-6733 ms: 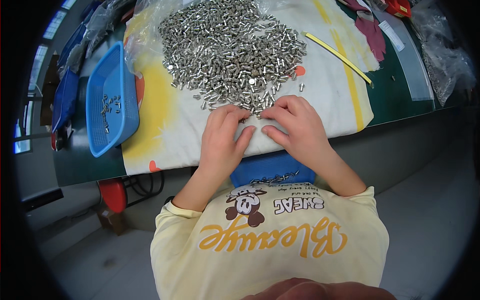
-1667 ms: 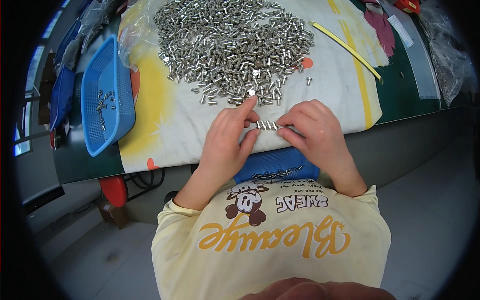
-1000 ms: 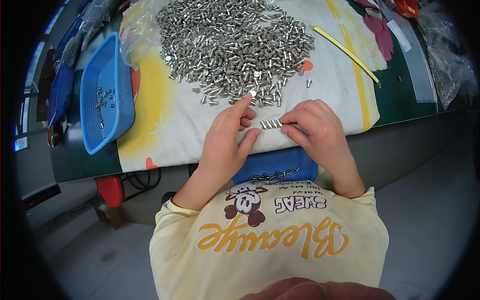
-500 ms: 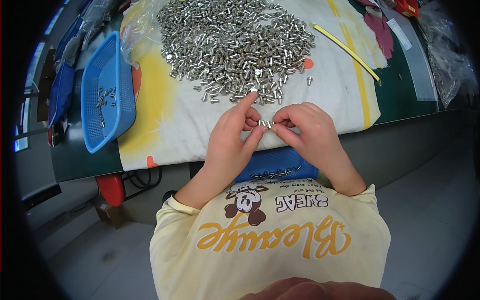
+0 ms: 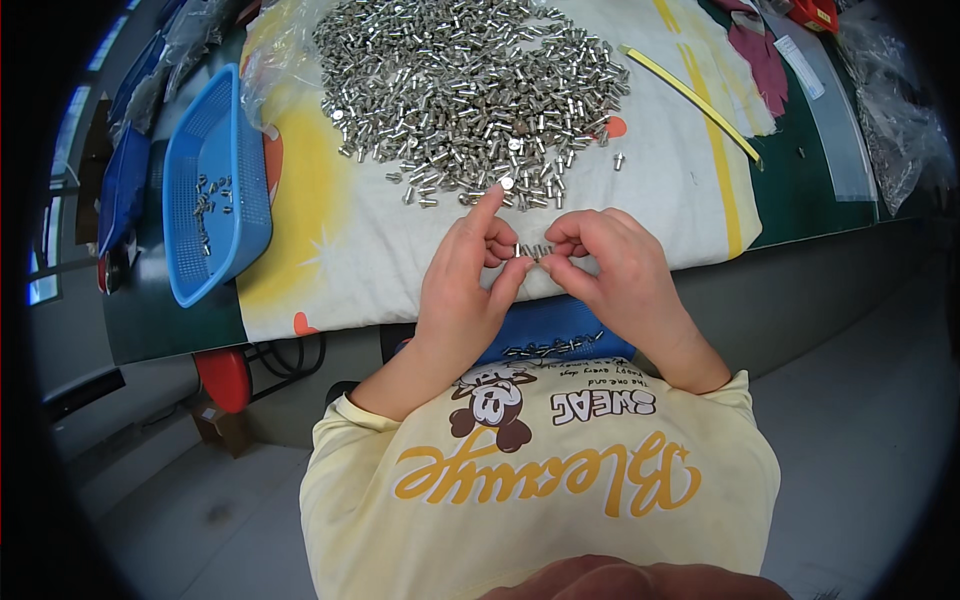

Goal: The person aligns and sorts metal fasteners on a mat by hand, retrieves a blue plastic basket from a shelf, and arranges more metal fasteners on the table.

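Between my two hands is a short row of several small silver metal rivets, lined up side by side above the cloth's front edge. My left hand pinches the row's left end with thumb and fingers, its index finger stretched toward the pile. The right hand grips the other end between thumb and fingertips. Just beyond the fingers spreads a large heap of the same silver rivets. The exact shape of the held pieces is partly hidden by my fingertips.
A light-blue plastic basket with a few rivets stands at left. Below my hands, a blue tray holds more rivets at my lap. A yellow strip lies right on the white cloth. Clear plastic bags sit far right.
The held rivets have tilted slightly between my fingertips. Both hands stay in nearly the same place, the left index finger shifted a little to the left.
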{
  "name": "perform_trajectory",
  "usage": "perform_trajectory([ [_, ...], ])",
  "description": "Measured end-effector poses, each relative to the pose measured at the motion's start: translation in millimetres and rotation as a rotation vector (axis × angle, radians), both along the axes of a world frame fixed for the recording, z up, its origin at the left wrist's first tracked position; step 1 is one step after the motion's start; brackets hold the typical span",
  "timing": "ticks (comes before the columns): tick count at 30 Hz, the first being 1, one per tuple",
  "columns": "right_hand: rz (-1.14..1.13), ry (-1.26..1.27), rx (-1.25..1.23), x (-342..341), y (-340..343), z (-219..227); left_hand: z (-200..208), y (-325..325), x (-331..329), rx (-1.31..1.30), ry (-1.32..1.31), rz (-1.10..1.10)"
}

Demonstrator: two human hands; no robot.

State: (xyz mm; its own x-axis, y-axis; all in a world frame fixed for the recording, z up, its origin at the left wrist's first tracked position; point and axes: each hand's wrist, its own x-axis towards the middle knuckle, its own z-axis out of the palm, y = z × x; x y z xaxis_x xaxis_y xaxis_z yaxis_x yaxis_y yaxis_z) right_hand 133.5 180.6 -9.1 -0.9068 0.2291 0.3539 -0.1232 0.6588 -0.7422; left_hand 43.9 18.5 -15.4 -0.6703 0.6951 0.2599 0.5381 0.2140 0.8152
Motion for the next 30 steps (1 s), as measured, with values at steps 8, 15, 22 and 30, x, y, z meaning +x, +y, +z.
perform_trajectory([
  [8, 0.0, -0.011, -0.01, 0.5, -0.3, 0.8, 2.0, -0.5, -1.3, -0.043, -0.108, 0.01],
  [15, 0.004, -0.011, -0.003, 1.3, -0.7, 0.5, -1.4, -0.1, -1.1, -0.016, 0.037, -0.026],
  [22, 0.01, -0.024, -0.012, 2.6, -3.1, 0.8, -4.9, -0.6, 0.6, 0.038, -0.087, -0.037],
  [30, 0.015, -0.011, -0.024, 2.1, -3.7, 1.2, -3.2, 2.1, 0.4, 0.05, -0.081, -0.049],
])
